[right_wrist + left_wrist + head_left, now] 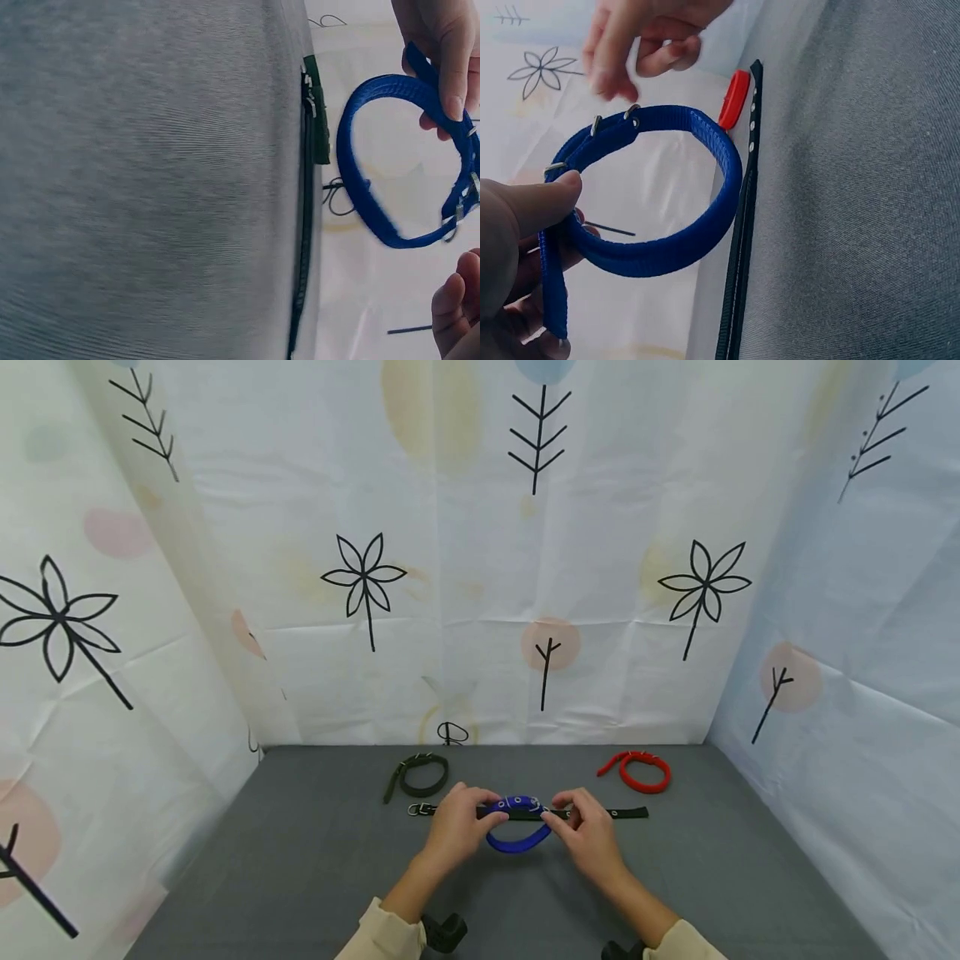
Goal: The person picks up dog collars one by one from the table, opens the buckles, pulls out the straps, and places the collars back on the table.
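Note:
A blue collar (517, 847) with metal buckle parts is fastened into a loop and held up over the table. My left hand (459, 823) pinches it between thumb and fingers, near where the loose strap end (553, 289) hangs down. Close to the metal rings on the other side is my right hand (589, 832). Its fingers (450, 304) are loosely bent and hold nothing, with a small gap to the collar in the wrist views. Behind the loop, a black collar (628, 813) lies stretched out straight, its middle partly hidden by the hands.
A dark green collar (424, 791) lies coiled at the back left of the grey table (315, 860). Opposite it, at the back right, a red collar (647, 787) is looped too. White printed sheets (465, 677) stand along the back and both sides.

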`<state>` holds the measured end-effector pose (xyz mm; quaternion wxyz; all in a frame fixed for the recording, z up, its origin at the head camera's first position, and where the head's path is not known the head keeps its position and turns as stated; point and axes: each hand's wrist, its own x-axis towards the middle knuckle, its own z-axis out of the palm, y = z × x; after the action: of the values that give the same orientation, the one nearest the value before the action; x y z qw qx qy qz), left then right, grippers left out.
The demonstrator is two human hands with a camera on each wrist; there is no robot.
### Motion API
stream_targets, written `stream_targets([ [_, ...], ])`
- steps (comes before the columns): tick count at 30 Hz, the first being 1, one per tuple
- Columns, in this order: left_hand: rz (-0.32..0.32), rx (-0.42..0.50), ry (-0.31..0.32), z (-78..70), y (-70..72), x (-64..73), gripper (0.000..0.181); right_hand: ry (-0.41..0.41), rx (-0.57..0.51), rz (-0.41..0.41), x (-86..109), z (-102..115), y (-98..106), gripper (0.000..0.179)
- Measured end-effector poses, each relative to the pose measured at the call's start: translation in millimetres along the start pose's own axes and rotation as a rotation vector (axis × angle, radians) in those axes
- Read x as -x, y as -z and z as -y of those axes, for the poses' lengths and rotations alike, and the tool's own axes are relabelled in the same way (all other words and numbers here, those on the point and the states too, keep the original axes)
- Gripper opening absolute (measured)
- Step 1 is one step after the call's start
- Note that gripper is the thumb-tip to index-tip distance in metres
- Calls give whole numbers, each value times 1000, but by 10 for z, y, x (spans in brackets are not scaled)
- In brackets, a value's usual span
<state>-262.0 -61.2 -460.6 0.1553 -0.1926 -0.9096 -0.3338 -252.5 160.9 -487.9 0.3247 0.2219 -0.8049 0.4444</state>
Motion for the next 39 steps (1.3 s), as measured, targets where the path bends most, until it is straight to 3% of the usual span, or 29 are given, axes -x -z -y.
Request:
stream_targets([
  [7,-105,-146,-204,-67,7,15,21,185,21,139,-172,55,-23,25],
  [13,-170,-197,-288,-100,19,35,24,301,66,211,-267,106,-20,24],
  [17,-77,-115,-222,-92,29,39,25,364,76,258,-290,115,-19,24],
  [22,118,144,-60,-69,41,27,29,447,57,301,-277,115,-46,24],
  [25,188,292,-2,-41,39,20,30,459,36,305,-266,127,-58,23],
  [32,241,487,50,2,39,30,21,394,1,312,-242,163,-41,21],
  [39,292,632,78,41,15,35,21,356,-74,258,-210,189,-29,25],
])
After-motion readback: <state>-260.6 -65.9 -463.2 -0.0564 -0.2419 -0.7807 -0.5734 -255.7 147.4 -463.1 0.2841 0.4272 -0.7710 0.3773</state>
